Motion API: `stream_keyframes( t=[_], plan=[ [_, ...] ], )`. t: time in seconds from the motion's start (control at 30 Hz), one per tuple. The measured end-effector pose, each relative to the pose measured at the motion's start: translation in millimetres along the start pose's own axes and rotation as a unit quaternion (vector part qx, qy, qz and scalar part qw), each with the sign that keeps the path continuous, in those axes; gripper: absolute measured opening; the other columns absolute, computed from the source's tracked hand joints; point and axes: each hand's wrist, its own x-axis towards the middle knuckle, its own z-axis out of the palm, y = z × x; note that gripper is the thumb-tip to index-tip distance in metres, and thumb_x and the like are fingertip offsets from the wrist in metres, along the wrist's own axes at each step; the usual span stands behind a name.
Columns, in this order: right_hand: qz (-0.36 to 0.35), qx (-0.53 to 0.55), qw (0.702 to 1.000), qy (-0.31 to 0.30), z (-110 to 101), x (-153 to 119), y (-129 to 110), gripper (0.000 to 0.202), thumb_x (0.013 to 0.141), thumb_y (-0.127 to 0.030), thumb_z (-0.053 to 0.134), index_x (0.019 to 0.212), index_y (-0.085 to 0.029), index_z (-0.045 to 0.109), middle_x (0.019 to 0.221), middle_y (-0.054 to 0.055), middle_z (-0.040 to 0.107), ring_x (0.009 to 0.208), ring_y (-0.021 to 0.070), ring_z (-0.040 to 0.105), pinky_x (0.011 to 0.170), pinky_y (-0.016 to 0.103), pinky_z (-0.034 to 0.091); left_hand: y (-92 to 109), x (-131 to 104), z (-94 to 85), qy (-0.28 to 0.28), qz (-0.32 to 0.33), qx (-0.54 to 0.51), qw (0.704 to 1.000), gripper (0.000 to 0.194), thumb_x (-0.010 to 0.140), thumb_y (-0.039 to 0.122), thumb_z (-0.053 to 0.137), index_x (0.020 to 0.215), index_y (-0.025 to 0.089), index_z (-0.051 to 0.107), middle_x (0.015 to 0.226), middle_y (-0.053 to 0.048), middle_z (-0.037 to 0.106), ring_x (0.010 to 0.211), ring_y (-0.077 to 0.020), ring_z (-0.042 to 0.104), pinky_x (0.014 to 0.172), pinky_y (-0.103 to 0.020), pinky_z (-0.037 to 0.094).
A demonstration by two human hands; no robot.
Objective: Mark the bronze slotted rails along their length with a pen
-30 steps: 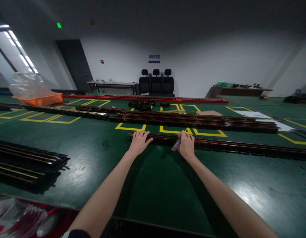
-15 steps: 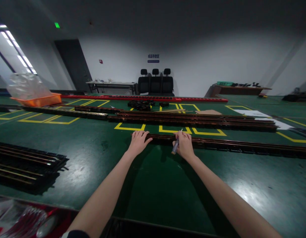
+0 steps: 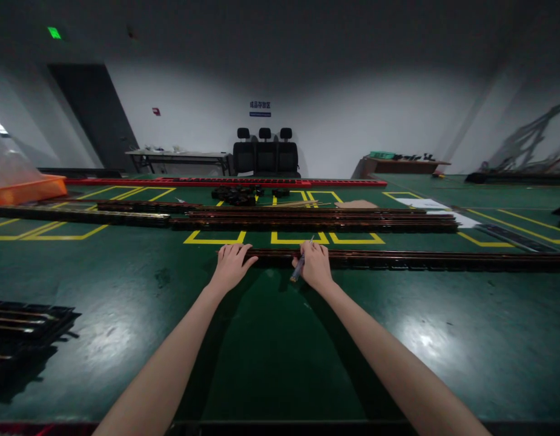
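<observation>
Across the bench lies a bundle of long, dark rails [image 3: 420,259] with copper-coloured lines along it. My left hand [image 3: 233,264] grips the bundle's left end, fingers over the far side and thumb along the near side. My right hand [image 3: 316,264] rests on the same bundle a little further right. In its closed fingers is a small screwdriver [image 3: 298,268], with a greyish handle pointing down towards me and a thin metal tip pointing away. The fingertips of both hands are partly hidden behind the rails.
Beyond lies a thicker stack of rails [image 3: 316,220], with black parts [image 3: 237,195] and a long red rail [image 3: 343,182] behind. More rails [image 3: 20,324] lie at near left. An orange basket [image 3: 29,191] stands far left; white paper [image 3: 418,204] lies to the right on the green bench [image 3: 261,357].
The view has turned slightly right, so the scene sits further left. Both hands stay on the rails, and the screwdriver remains in my right hand.
</observation>
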Motion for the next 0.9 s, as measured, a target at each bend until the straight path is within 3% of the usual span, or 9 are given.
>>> stream_keyframes(
  t=[0.27, 0.6, 0.9],
  plan=[
    [-0.003, -0.016, 1.0, 0.005, -1, 0, -6, 0.011, 0.077, -0.022, 0.055, 0.086, -0.018, 0.049, 0.088, 0.01, 0.062, 0.089, 0.0248, 0.054, 0.084, 0.037, 0.036, -6, 1, 4.5, 0.018, 0.003, 0.03, 0.999, 0.051, 0.093, 0.049, 0.03, 0.127, 0.02, 0.054, 0.123, -0.013, 0.058, 0.119, -0.0291, 0.047, 0.104, -0.048, 0.032],
    [-0.023, -0.02, 0.999, -0.022, -4, 1, -13, 0.011, 0.078, -0.013, 0.052, 0.088, -0.018, 0.051, 0.089, 0.007, 0.064, 0.088, 0.0229, 0.054, 0.085, 0.036, 0.036, -4, 1, 1.0, -0.001, -0.01, 0.011, 1.0, 0.051, 0.093, 0.048, 0.031, 0.129, 0.018, 0.052, 0.125, -0.013, 0.057, 0.12, -0.0293, 0.046, 0.104, -0.049, 0.03],
    [-0.024, -0.037, 0.998, -0.033, -5, 1, -15, 0.011, 0.08, -0.015, 0.051, 0.09, -0.018, 0.051, 0.089, 0.009, 0.064, 0.088, 0.0241, 0.056, 0.086, 0.038, 0.036, -4, 0, 1.3, 0.01, -0.006, 0.02, 1.0, 0.049, 0.092, 0.048, 0.032, 0.127, 0.021, 0.054, 0.124, -0.013, 0.059, 0.119, -0.0291, 0.048, 0.102, -0.049, 0.032]
  ],
)
